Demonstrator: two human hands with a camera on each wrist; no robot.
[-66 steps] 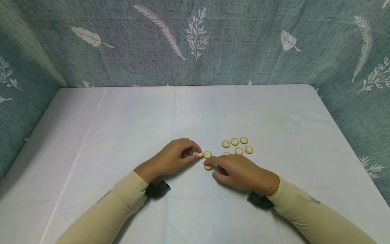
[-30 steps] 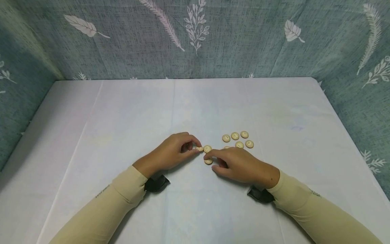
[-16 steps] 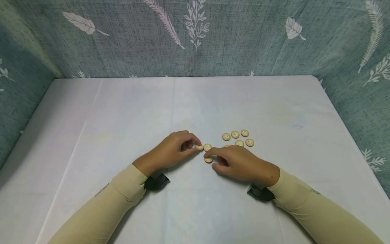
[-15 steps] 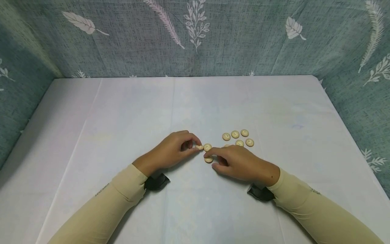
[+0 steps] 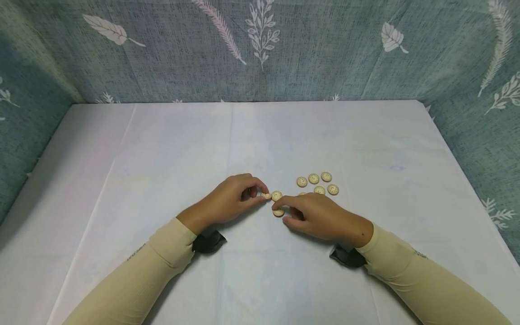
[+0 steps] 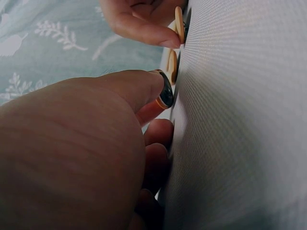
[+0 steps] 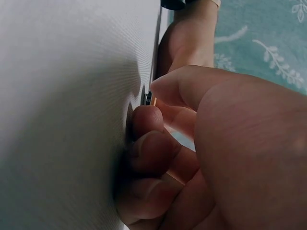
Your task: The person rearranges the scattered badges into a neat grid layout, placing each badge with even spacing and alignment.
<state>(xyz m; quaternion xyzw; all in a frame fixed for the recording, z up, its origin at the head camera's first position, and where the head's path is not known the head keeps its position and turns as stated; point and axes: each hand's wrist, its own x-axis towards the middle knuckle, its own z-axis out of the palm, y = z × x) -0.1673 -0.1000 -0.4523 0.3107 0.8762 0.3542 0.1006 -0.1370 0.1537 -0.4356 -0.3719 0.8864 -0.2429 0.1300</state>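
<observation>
My left hand (image 5: 233, 198) pinches a small round wooden disc (image 5: 266, 196) between thumb and index finger. In the left wrist view this disc is tilted, with a dark side (image 6: 166, 93). Just right of it, a second pale disc (image 5: 277, 195) with dark markings lies on the table. My right hand (image 5: 318, 216) rests its index fingertip on a third disc (image 5: 278, 213), nearer to me and partly covered by that finger. The right thumb stands apart from this disc. In the right wrist view the other right fingers (image 7: 153, 148) are bent close to the tabletop.
Several similar discs (image 5: 313, 178) lie in loose rows beyond the right hand, which partly hides some. A white cloth (image 5: 183, 140) covers the table. Green leaf-patterned fabric (image 5: 317, 54) hangs behind and at both sides. Black wrist cameras (image 5: 209, 243) sit under both wrists.
The whole head view has shifted upward slightly, then steadied. Both hands and the discs keep their places relative to each other.
</observation>
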